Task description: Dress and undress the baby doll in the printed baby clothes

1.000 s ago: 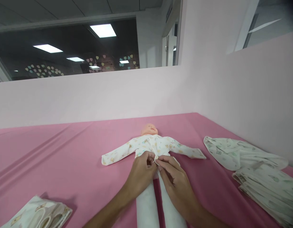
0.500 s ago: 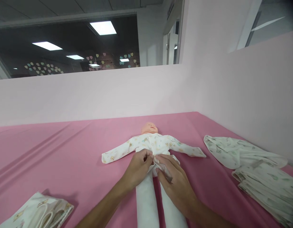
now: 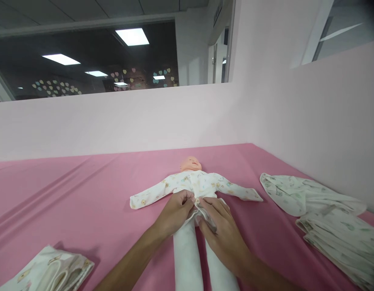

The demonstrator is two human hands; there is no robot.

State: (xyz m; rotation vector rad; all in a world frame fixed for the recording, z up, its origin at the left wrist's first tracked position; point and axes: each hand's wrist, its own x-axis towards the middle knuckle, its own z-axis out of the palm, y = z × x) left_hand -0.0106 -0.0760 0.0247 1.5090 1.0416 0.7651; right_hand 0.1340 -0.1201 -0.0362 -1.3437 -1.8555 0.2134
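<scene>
A baby doll [image 3: 191, 163] lies face up on the pink table [image 3: 83, 198], dressed in a white printed top [image 3: 205, 185] with sleeves spread wide and plain white legs [image 3: 187, 258] pointing toward me. My left hand [image 3: 176, 212] pinches the top's lower hem at the doll's waist, fingers curled. My right hand [image 3: 218, 228] grips the other side of the hem, fingers pressed on the cloth beside a small button.
A folded printed garment [image 3: 50, 275] lies at the near left. At the right sit a loose printed cloth [image 3: 296, 194] and a stack of folded cloths [image 3: 341, 238]. Pale pink partition walls [image 3: 311, 133] close the table's back and right.
Both hands have slid slightly lower along the hem and flattened onto the cloth. The doll has not moved.
</scene>
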